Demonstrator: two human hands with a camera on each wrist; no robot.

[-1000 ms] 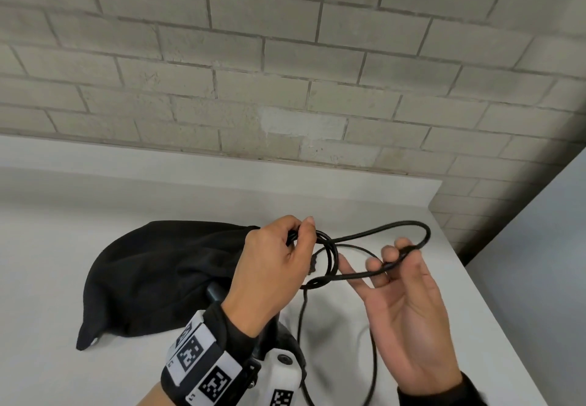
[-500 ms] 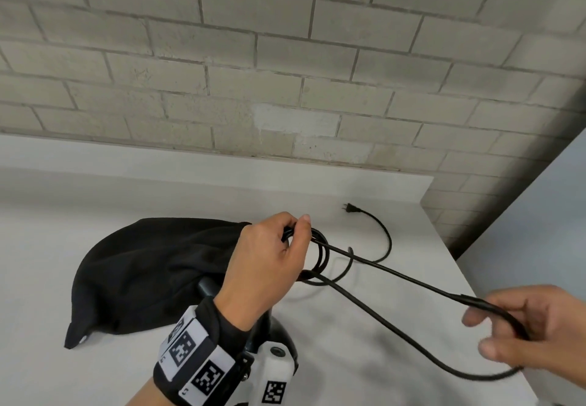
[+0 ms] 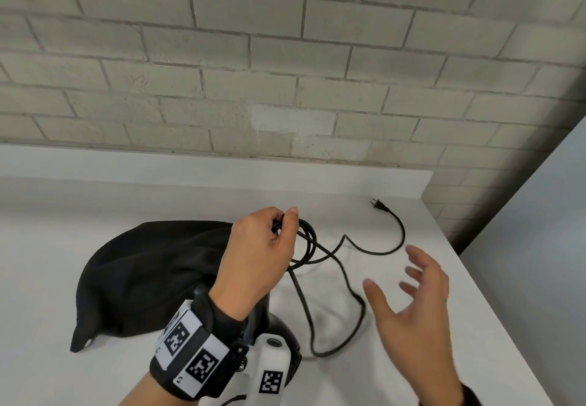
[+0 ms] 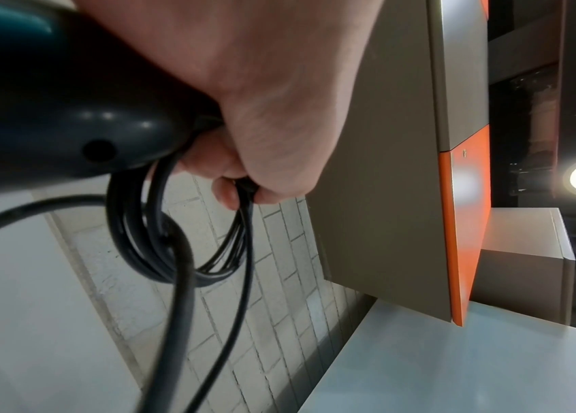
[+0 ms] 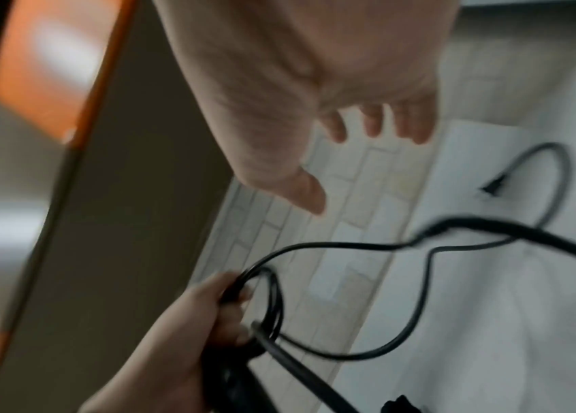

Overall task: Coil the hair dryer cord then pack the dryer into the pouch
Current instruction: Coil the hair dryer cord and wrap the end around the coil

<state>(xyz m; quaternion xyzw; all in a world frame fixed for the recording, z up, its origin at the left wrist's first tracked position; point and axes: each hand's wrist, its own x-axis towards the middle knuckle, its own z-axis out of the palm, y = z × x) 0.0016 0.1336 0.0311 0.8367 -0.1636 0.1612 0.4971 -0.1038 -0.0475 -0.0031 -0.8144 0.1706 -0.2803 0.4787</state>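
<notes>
My left hand [image 3: 263, 256] holds the black hair dryer's handle [image 4: 67, 111] and pinches several small loops of its black cord [image 3: 309, 240] between thumb and fingers; the loops [image 4: 173, 251] hang below the fist. The dryer body [image 3: 279, 329] shows dark under my left wrist. The remaining cord [image 3: 355, 297] lies loose on the white counter, ending in the plug [image 3: 379, 205] near the back wall. My right hand [image 3: 418, 294] hovers above the counter to the right, fingers spread, holding nothing [image 5: 368, 125]. The black fabric pouch [image 3: 142, 272] lies slumped to the left, behind my left hand.
The white counter [image 3: 95, 374] meets a grey brick wall [image 3: 285, 72] at the back and ends at an edge on the right [image 3: 494, 310]. A tan and orange panel [image 4: 456, 195] stands off to one side in the wrist views.
My right hand has let go of the stretched cord and come back toward the middle with its fingers spread. The freed cord has dropped slack onto the counter. The left hand keeps its loops.
</notes>
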